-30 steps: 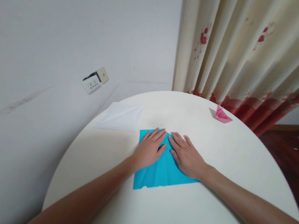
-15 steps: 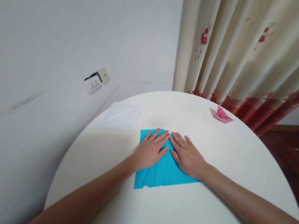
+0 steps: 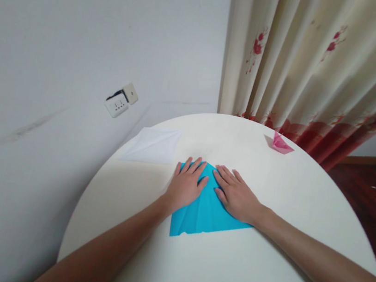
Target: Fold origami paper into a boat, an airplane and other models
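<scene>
Blue paper (image 3: 204, 213): one sheet, creased, flat on the round white counter (image 3: 260, 272) at its middle, far edge folded toward a point. Left hand (image 3: 187, 185): open, fingers spread, palm down on the paper's far left corner, fingertips reaching just past its edge. Right hand (image 3: 236, 194): open, flat, palm down on the paper's far right part, just beside the left hand, blue showing between them. Near half of the sheet lies uncovered. White paper (image 3: 152, 145): flat, far left of the hands, apart from the blue sheet. Pink folded paper (image 3: 280, 143): far right, near the curtain (image 3: 307, 60). Wall socket (image 3: 120, 101): left wall.
</scene>
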Tool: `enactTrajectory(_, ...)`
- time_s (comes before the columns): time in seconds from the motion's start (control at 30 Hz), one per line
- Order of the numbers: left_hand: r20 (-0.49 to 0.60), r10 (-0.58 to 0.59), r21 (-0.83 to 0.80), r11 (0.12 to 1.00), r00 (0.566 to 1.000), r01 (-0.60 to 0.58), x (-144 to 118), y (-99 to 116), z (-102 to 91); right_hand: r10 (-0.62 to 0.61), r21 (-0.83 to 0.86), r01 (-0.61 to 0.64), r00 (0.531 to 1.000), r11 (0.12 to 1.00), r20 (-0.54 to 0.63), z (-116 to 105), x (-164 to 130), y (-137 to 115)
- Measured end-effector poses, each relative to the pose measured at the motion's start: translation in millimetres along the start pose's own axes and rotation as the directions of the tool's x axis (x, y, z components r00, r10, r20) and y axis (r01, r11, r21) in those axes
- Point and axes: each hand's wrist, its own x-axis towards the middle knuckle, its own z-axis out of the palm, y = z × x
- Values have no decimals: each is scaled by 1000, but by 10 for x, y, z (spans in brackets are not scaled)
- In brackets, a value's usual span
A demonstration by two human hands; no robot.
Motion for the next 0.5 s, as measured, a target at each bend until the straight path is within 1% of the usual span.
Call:
enactTrajectory(0.07, -8, 11, 13, 1000, 1000, -11, 6, 1, -9, 4, -7, -4, 1000, 1000, 4, -1, 2, -1)
enactTrajectory(0.1, -7, 40, 15, 999, 999, -40, 10, 5, -18, 4, -12, -4, 1000, 1000, 7, -1, 4, -1)
enactTrajectory(0.17, 14, 146, -5, 989, 989, -146, 19, 18, -39, 3, -17, -3, 1000, 1000, 11, 0, 7, 1)
enactTrajectory(0.23, 50, 264, -67, 963, 963, -260, 25, 36, -54, -3, -14, 3, 1000, 1000, 8, 4, 10, 3)
enactTrajectory(0.3, 70, 320, -131, 942, 945, -310, 24, 49, -56, -7, -6, 7, 1000, 1000, 1, 10, 12, 6)
enactTrajectory(0.37, 73, 323, -159, 938, 944, -308, 19, 54, -49, -6, 1, 6, 1000, 1000, -3, 16, 11, 8)
enactTrajectory(0.5, 78, 289, -146, 950, 954, -276, 7, 53, -35, -6, 7, 6, 1000, 1000, -7, 20, 7, 10)
